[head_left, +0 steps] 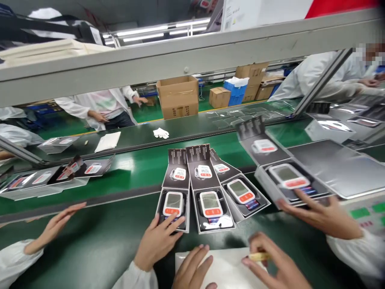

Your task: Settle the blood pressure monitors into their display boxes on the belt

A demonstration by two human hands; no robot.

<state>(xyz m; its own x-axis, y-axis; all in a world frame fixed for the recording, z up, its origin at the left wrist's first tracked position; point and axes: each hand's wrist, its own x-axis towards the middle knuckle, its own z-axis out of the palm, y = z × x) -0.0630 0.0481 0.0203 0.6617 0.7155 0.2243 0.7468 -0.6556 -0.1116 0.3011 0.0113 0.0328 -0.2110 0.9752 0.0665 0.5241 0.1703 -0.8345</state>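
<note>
At the bottom centre my left hand (194, 268) lies with its fingers stretched out on a white sheet (228, 265). Over the sheet's right part, my right hand (275, 263), blurred by motion, pinches a small yellow stick (259, 256); its exact kind is unclear. Just beyond the sheet stand opened boxes, each with a blood pressure monitor inside: a left monitor (173, 204), a middle monitor (211, 204) and a tilted right monitor (240, 190). Their printed lids are folded back, and batteries show below the screens.
A co-worker's hand (162, 239) touches the left box; another's hand (327, 216) holds a monitor box (290, 180) at right. A further hand (60, 224) reaches in at left. Beyond runs a green conveyor belt (132, 168), under a grey shelf beam (168, 60).
</note>
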